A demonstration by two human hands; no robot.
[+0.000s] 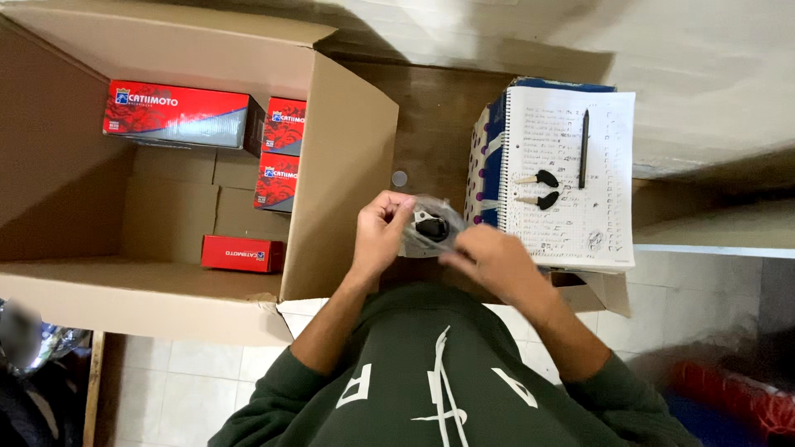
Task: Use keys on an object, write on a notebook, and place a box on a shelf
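Clear plastic bag with black part: long axis runs 9 to 3 o'clock.
Left hand: clenched on bag's 9 o'clock end, fingers curled.
Right hand: pinching its 3 o'clock end.

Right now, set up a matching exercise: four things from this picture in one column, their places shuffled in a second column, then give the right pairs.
Things:
1. clear plastic bag
2. black pen
3. red boxes
4. small round disc

Places:
A. inside the large cardboard carton
B. on the wooden surface, beside the carton's flap
C. between the left hand and right hand
D. lying on the written notebook page, right of the two black-headed keys

Pairs: 1-C, 2-D, 3-A, 4-B
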